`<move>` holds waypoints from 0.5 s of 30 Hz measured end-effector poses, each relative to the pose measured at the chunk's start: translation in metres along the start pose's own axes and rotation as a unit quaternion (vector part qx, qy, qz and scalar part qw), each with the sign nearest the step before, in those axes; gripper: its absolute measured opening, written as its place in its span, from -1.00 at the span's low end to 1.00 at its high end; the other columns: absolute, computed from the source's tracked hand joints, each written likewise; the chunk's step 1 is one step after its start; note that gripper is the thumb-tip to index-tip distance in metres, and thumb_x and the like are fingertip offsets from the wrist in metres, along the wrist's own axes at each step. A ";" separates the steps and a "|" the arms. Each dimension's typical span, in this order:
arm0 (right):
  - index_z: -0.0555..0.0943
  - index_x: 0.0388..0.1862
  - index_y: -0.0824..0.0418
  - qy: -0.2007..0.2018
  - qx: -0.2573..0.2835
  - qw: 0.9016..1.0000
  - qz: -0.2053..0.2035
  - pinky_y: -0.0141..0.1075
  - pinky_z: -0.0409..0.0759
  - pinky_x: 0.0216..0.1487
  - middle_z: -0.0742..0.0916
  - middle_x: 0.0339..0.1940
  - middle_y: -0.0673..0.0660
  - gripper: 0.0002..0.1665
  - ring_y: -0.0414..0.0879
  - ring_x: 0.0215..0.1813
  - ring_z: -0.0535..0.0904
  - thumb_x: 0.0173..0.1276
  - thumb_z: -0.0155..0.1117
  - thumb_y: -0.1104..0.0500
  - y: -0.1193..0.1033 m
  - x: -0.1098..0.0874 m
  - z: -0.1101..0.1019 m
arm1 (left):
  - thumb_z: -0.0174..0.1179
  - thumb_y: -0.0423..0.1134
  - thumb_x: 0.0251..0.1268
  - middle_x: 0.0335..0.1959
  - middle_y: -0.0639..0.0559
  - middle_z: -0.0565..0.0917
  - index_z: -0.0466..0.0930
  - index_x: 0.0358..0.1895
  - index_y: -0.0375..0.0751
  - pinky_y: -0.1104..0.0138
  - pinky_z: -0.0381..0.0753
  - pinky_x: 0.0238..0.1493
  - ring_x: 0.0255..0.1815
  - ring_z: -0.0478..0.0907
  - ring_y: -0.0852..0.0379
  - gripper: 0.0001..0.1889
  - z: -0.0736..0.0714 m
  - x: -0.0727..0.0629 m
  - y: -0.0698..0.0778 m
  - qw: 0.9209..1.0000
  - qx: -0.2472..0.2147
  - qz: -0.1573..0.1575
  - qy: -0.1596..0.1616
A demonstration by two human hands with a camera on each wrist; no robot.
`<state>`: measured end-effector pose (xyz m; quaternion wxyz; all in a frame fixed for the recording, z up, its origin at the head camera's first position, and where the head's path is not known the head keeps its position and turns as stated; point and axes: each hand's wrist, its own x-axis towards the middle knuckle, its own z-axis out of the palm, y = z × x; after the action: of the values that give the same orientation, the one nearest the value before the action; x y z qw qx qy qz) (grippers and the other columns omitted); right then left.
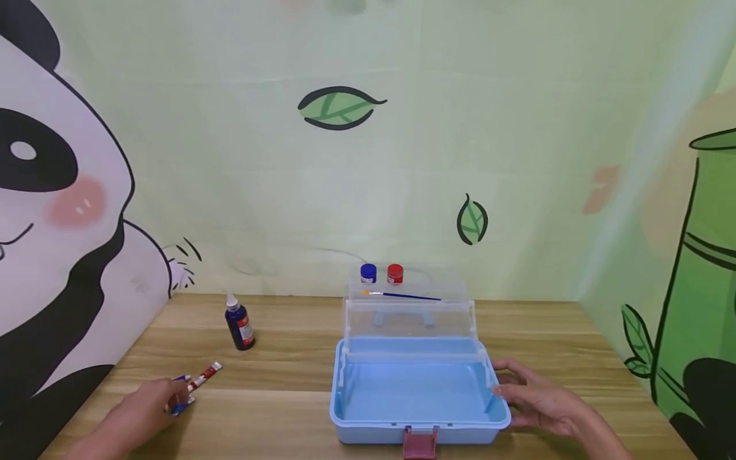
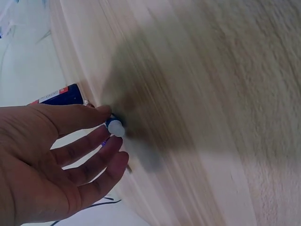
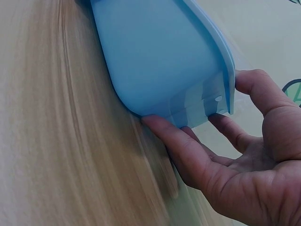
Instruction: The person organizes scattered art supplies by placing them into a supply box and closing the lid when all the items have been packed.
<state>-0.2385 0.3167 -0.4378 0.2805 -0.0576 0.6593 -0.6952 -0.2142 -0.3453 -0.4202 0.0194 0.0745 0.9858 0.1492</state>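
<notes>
My left hand (image 1: 148,409) is low over the table, thumb and fingertips pinching a small blue paint tube (image 2: 114,126) with a white cap. Next to those fingers lies a red and white paint tube (image 1: 205,376). Behind them stands a dark blue bottle (image 1: 240,327) with a white pointed nozzle. My right hand (image 1: 540,399) touches the right side of a light blue box (image 1: 420,432), its fingers fairly straight. In the right wrist view the fingertips rest on the side wall and the thumb is at the rim. The box's clear lid (image 1: 411,319) stands open.
A blue paint jar (image 1: 368,274), a red paint jar (image 1: 395,274) and a thin paintbrush (image 1: 411,296) appear at the clear lid. A reddish latch (image 1: 420,443) hangs at the box's front. A printed backdrop (image 1: 402,160) rises behind the wooden table (image 1: 287,358).
</notes>
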 end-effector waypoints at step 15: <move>0.27 0.50 0.23 0.006 0.004 1.000 0.006 0.16 0.72 0.17 0.32 0.50 0.50 -0.36 0.12 0.22 0.63 0.57 0.31 0.25 -0.002 -0.002 0.002 | 0.38 -0.61 0.07 -0.37 0.08 0.65 0.65 -0.28 -0.15 0.12 0.53 -0.36 -0.36 0.48 0.09 -0.72 0.003 0.007 -0.003 1.000 -0.005 -0.012 0.001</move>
<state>-0.2367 0.3156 -0.4356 0.2810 -0.0481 0.6589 -0.6961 -0.2216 -0.3459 -0.4242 0.0207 0.0622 0.9859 0.1543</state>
